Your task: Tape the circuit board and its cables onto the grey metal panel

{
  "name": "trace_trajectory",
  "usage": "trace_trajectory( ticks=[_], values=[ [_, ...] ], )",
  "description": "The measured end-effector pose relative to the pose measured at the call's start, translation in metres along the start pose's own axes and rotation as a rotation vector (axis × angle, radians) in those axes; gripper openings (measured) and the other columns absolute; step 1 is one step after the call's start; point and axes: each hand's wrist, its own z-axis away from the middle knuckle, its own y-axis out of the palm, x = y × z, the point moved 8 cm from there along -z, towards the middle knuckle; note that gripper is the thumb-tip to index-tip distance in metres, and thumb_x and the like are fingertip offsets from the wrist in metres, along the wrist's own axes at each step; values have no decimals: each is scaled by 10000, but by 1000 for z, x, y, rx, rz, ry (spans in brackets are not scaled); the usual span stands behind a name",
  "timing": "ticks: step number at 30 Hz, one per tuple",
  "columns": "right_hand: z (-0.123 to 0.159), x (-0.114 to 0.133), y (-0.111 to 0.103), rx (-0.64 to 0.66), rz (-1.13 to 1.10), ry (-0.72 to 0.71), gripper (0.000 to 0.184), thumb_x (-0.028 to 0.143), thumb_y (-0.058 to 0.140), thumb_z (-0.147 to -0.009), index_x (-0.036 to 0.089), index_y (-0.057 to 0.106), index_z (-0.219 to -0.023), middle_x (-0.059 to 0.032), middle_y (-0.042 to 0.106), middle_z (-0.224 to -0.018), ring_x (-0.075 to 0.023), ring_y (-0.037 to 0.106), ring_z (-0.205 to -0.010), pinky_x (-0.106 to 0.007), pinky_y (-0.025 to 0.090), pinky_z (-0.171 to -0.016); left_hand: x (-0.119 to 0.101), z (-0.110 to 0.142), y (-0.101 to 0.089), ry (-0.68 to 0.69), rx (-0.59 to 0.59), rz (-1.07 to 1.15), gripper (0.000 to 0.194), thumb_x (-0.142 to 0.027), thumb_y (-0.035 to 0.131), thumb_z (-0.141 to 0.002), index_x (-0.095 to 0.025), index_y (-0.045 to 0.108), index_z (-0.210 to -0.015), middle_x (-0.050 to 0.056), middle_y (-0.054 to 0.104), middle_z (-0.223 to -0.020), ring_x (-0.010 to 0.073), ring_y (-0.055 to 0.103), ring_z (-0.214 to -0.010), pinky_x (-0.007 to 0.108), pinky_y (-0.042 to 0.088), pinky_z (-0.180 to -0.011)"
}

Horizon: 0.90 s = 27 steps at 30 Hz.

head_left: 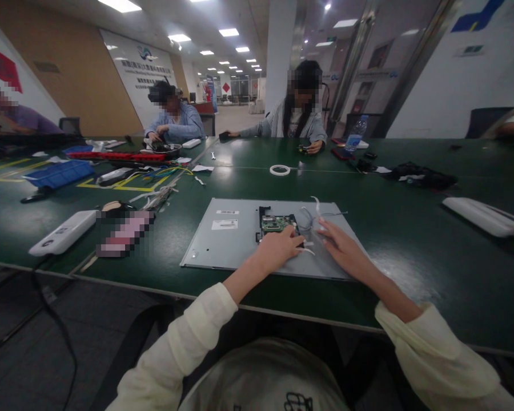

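My left hand (279,245) touches a flat green circuit board (276,225), grip unclear. My right hand (339,240) is open over a grey metal sheet (223,245).

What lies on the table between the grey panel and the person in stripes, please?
In the head view, a white ring lies flat there; a pale spot beside it is unclear.

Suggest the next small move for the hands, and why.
I'd probably smooth the white strip down onto the panel with the right hand: its free end looks raised, that hand's fingers are right beside it, and the left hand is at the near side of the board, perhaps able to steady it.
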Motion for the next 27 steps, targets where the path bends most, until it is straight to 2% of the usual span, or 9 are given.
trace_trajectory(
  ticks=[15, 23, 27],
  values=[
    [0, 4, 1, 20, 68, -28, 526, 269, 399, -876, 262, 276, -1387, -65, 324, -1418, -218, 459, -1194, -439, 303, -1061, 4, 5, 8, 13, 12, 28, 361, -415, 409, -899, -292, 472, -1232, 57, 494, -1103, 152, 615, -773, 231, 486, -604],
    [0, 8, 0, 24, 61, -35, 531, 281, 424, -871, 261, 288, -1385, -72, 326, -1417, -218, 492, -1160, -438, 336, -1042, 4, 5, 9, 28, 7, 36, 374, -425, 398, -900, -286, 477, -1238, 56, 493, -1100, 153, 611, -775, 239, 491, -610],
    [0, 12, -2, 25, 19, -24, 521, 295, 434, -874, 255, 311, -1379, -89, 334, -1410, -224, 518, -1127, -450, 361, -1022, 6, 7, 3, 14, -31, 67, 372, -412, 379, -911, -281, 464, -1248, 51, 492, -1109, 144, 601, -786, 230, 482, -621]
  ],
)
